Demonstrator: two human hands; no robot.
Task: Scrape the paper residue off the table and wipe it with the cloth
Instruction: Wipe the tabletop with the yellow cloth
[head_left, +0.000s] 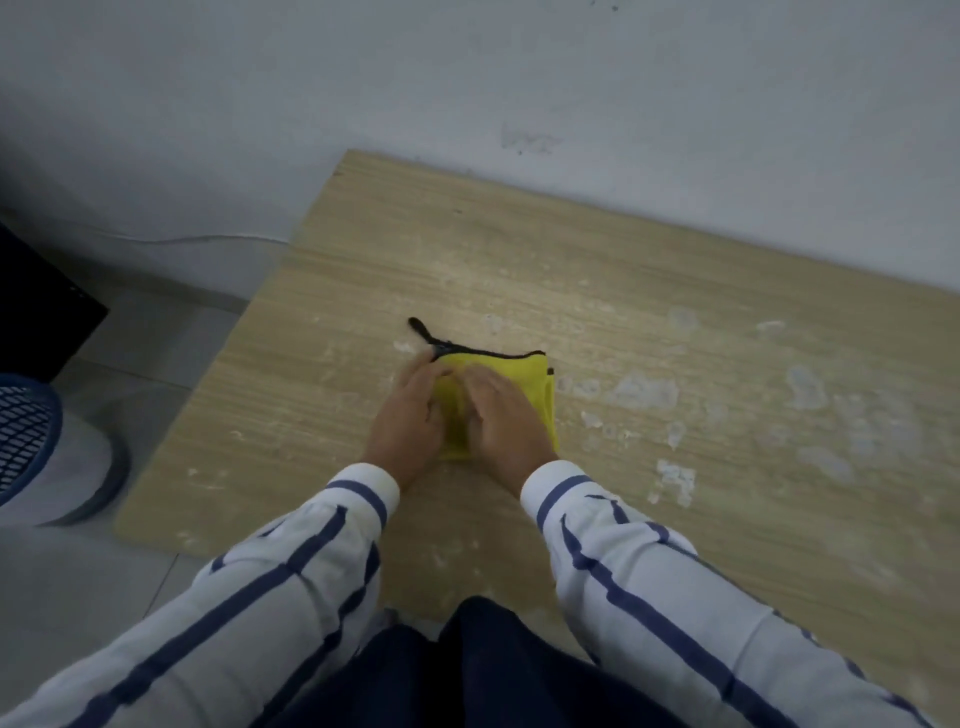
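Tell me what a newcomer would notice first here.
The yellow cloth, mid-table, with the left hand and right hand on it, stands out most. To its right, pale patches of residue mottle the wooden table. A blue mesh object shows at the view's left edge.

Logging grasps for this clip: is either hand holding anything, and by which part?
Both are on the folded yellow cloth: left hand at its far-left corner by the black trim, right hand over its middle. Gripping or just pressing cannot be told.
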